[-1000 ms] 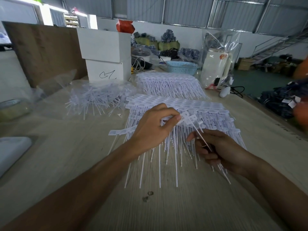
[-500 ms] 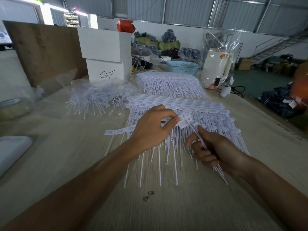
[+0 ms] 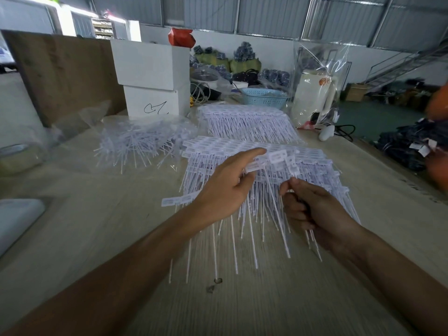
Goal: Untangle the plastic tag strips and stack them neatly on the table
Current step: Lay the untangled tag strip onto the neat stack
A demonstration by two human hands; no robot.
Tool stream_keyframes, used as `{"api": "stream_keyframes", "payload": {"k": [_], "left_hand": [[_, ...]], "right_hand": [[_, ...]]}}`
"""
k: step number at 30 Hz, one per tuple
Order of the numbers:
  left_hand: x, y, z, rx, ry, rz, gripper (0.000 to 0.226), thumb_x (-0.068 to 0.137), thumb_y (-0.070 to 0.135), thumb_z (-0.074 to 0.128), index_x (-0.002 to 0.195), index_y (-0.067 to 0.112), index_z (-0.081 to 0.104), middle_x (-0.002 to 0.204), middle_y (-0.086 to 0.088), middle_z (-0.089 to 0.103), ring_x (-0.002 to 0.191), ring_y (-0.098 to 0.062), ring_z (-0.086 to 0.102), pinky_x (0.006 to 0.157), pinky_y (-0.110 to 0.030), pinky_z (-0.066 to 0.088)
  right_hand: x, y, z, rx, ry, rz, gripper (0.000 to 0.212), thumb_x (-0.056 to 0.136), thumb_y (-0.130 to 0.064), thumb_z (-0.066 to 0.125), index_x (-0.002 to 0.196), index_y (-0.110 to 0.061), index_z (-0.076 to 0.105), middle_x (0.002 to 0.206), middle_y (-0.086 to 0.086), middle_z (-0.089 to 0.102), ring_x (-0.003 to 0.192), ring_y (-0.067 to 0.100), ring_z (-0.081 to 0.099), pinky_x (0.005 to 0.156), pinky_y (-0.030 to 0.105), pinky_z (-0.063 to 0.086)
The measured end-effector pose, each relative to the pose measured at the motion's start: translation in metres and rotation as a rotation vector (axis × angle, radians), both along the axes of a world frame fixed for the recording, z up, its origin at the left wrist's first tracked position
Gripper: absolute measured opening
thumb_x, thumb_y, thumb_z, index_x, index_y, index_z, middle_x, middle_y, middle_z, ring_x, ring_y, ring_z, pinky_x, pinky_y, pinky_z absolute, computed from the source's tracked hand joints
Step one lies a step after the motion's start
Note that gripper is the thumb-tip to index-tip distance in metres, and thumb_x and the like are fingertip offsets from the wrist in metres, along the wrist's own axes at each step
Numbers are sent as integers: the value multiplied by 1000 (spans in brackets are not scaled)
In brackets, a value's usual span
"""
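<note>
A wide neat stack of white plastic tag strips (image 3: 312,170) lies on the wooden table (image 3: 101,238) in front of me, heads away, tails toward me. My left hand (image 3: 225,187) hovers over its middle and pinches the flat heads of a few strips (image 3: 276,157). My right hand (image 3: 312,212), just right of it, grips the thin tails of those strips in curled fingers. A second neat stack (image 3: 244,122) lies behind. A tangled heap of strips (image 3: 138,144) sits on clear plastic at the back left.
Two stacked white boxes (image 3: 152,76) stand behind the tangled heap, with a brown board (image 3: 63,73) to their left. A blue basket (image 3: 263,98) and a bagged white appliance (image 3: 312,95) stand at the back right. A tape roll (image 3: 19,156) and a grey tray (image 3: 14,219) lie at left.
Both hands have lifted the held strips and carried them farther over the near stack; my left index finger has straightened toward the heads, and my right hand has risen along the tails.
</note>
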State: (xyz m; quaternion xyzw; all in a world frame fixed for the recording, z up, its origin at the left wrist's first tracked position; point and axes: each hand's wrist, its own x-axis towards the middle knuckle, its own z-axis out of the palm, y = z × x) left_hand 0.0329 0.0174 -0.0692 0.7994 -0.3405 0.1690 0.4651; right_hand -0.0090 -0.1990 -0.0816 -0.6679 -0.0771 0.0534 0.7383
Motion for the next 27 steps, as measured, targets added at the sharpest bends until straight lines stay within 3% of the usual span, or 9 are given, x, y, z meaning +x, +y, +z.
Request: {"api": "stream_keyframes", "payload": {"k": [3, 6, 8, 11, 14, 19, 22, 25, 27], "left_hand": [[-1, -1, -1, -48, 14, -19, 36, 100, 16, 57, 131, 29, 46, 111, 6, 67, 77, -13, 65, 67, -27, 49], [-2, -4, -5, -34, 6, -32, 30, 96, 18, 64, 120, 22, 46, 113, 8, 72, 89, -14, 70, 79, -35, 55], [-5, -9, -8, 19, 0, -64, 31, 94, 20, 66, 115, 24, 44, 115, 8, 72, 82, -22, 71, 74, -45, 56], [-9, -14, -10, 119, -45, -73, 32, 95, 31, 65, 114, 28, 41, 120, 11, 69, 66, -32, 68, 62, -46, 55], [-11, -13, -7, 164, -110, -95, 29, 98, 39, 58, 117, 27, 40, 123, 7, 68, 79, -29, 70, 72, -43, 56], [-7, -2, -5, 230, -159, -38, 33, 99, 29, 58, 128, 25, 42, 130, 1, 63, 114, -16, 62, 91, -41, 53], [-5, 0, -8, 287, -241, 53, 37, 96, 33, 64, 128, 24, 49, 117, -2, 67, 102, -20, 63, 84, -42, 53], [-6, -2, -8, 244, -400, 116, 27, 91, 26, 70, 114, 15, 63, 96, -4, 69, 82, -22, 63, 69, -37, 53], [-6, -2, -7, 219, -456, 134, 23, 88, 20, 71, 110, 12, 66, 91, -4, 69, 79, -22, 63, 66, -32, 50]], "right_hand": [[-1, -1, 3, 24, -5, -53, 28, 99, -39, 53, 91, -16, 68, 66, -2, 18, 49, 8, 19, 38, 19, 19], [-4, 5, 6, -10, 20, -47, 30, 93, -44, 60, 91, -16, 70, 63, -3, 22, 49, 9, 18, 38, 18, 17], [-8, 10, 7, -59, 19, -40, 31, 90, -47, 63, 83, -17, 67, 60, -3, 26, 48, 10, 19, 39, 18, 18], [-12, 15, 9, -138, -4, -64, 36, 92, -42, 64, 61, -26, 56, 56, -3, 31, 46, 10, 23, 40, 21, 18], [-13, 14, 12, -143, 8, -99, 35, 95, -35, 64, 61, -26, 61, 59, -2, 28, 48, 10, 21, 41, 23, 16], [-9, 8, 13, -64, 46, -175, 24, 87, -37, 69, 72, -19, 65, 67, 2, 20, 61, 18, 12, 45, 26, 11], [-7, 5, 12, -22, 75, -153, 24, 82, -38, 73, 73, -18, 64, 69, 2, 19, 63, 19, 10, 42, 24, 12], [-7, 6, 10, -19, 68, -104, 27, 80, -39, 74, 77, -15, 60, 71, 4, 16, 58, 16, 11, 40, 21, 14], [-7, 5, 10, -25, 44, -86, 30, 80, -38, 73, 78, -15, 54, 69, 4, 16, 53, 13, 12, 42, 23, 12]]}}
